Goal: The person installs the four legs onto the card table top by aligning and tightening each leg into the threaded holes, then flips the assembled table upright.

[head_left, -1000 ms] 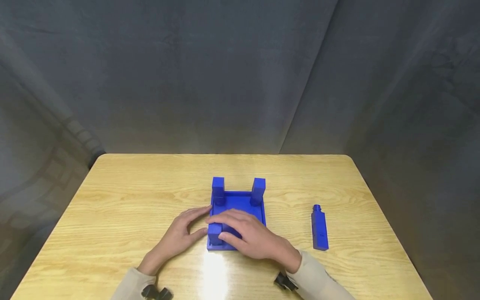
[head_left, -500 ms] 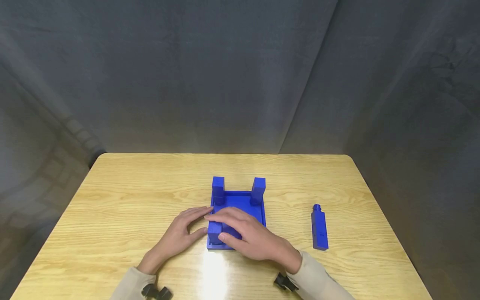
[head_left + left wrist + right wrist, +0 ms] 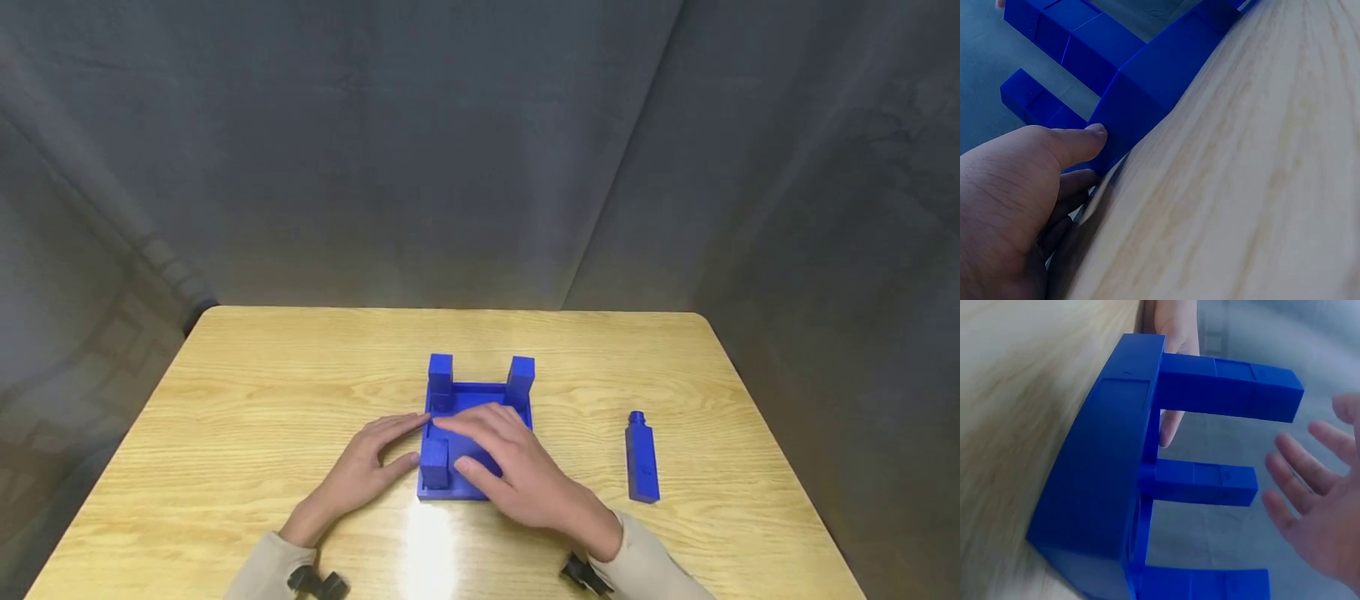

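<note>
A blue square tabletop [image 3: 465, 493] with a raised rim lies underside up on the wooden table. Three blue legs stand upright from its corners: front left leg [image 3: 434, 464], back left leg [image 3: 441, 381] and back right leg [image 3: 521, 379]. My left hand [image 3: 366, 467] steadies the left rim with fingers extended; in the left wrist view its thumb touches the blue side wall [image 3: 1141, 100]. Over the tabletop hovers my right hand [image 3: 521, 471], fingers spread and holding nothing. The right wrist view has that hand [image 3: 1319, 494] apart from the leg ends.
A loose blue leg [image 3: 642, 462] with a threaded end lies on the table [image 3: 262, 375], right of the tabletop. Grey curtains [image 3: 420, 158] hang behind and beside the table. Black wrist cameras [image 3: 585, 573] sit at both sleeves.
My right hand has let go of the front left leg and moved slightly right and up from it. That leg stays upright. My left hand keeps its place at the rim.
</note>
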`<action>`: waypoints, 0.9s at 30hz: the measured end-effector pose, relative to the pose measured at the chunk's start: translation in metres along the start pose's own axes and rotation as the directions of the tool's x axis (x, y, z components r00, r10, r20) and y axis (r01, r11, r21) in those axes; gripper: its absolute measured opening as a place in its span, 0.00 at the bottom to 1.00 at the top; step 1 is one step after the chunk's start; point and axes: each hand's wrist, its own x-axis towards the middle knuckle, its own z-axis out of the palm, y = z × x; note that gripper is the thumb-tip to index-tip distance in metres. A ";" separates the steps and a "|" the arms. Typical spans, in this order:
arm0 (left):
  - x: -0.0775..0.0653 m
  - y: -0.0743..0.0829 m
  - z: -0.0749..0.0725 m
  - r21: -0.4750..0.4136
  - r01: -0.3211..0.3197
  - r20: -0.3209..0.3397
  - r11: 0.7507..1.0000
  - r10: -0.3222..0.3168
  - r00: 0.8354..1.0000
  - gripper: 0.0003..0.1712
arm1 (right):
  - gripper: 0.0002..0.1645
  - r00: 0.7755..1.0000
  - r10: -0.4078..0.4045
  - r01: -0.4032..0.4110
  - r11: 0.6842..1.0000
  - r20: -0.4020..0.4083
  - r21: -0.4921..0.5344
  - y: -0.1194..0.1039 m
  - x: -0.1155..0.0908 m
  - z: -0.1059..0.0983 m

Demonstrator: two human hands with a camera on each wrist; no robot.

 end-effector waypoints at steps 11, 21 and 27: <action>0.000 0.001 -0.002 0.008 -0.003 0.003 1.000 0.003 1.000 0.33 | 0.26 0.934 -0.004 0.004 1.000 -0.357 -0.001 0.008 -0.043 -0.026; 0.001 0.001 0.001 0.021 -0.010 -0.006 1.000 0.010 1.000 0.32 | 0.27 0.869 0.060 -0.078 0.997 -0.490 -0.017 0.019 -0.103 -0.038; 0.001 0.004 0.001 0.041 -0.029 -0.022 0.999 0.030 0.999 0.32 | 0.32 0.821 0.172 -0.194 0.981 -0.545 0.018 0.024 -0.126 -0.049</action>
